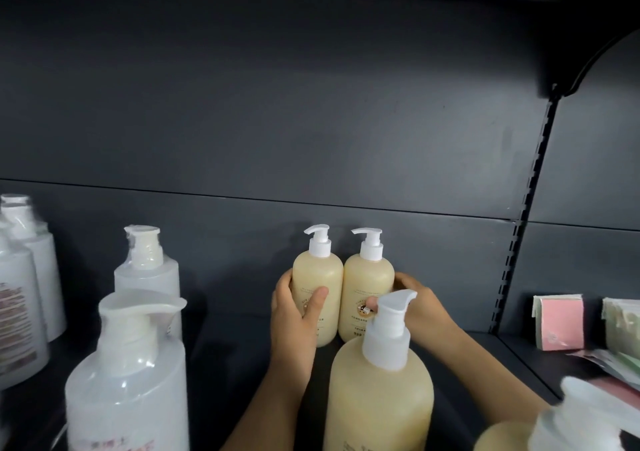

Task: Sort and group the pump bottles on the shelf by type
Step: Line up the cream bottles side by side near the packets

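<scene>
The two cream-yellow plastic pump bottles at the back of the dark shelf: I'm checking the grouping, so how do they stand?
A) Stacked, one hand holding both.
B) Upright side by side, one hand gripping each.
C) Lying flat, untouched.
B: the left hand grips the left cream-yellow plastic pump bottle and the right hand the right cream-yellow plastic pump bottle, both upright and touching.

Single head cam, wide-angle, faces forward and slightly down into the dark shelf [450, 346], close range, bottles near lens.
</scene>
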A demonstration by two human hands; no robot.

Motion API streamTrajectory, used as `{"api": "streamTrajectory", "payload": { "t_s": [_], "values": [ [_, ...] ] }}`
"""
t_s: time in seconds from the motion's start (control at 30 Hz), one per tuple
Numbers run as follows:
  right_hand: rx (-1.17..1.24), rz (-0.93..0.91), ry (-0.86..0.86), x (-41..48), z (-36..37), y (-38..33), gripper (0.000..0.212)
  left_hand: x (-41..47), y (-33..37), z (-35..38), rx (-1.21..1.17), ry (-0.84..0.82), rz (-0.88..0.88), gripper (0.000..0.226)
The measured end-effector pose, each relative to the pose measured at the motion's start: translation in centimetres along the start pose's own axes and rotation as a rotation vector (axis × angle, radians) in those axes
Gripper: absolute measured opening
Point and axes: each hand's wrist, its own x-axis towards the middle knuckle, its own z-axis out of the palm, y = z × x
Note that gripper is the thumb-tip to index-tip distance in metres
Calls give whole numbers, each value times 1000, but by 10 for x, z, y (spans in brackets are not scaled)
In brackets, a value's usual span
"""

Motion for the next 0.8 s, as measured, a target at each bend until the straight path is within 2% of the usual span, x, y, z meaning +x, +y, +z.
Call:
{"api": "streamTrajectory", "payload": {
  "t_s": [0.13, 0.4, 0.6, 0.8],
  "values": [
    [-115, -78, -32, -5, -3, -8, 35, 1, -1, 0, 0, 46, -15, 55],
    [-195, -97, -106, -7, -18, -20, 31, 3, 1, -1, -28, 25, -46, 55],
    [-510, -72, -238, -12, -36, -44, 24, 0, 14, -9, 117, 17, -51, 52],
    [-899, -87, -263, -24, -68, -84, 57, 3, 39, -15, 387, 77, 102, 32]
  ]
}}
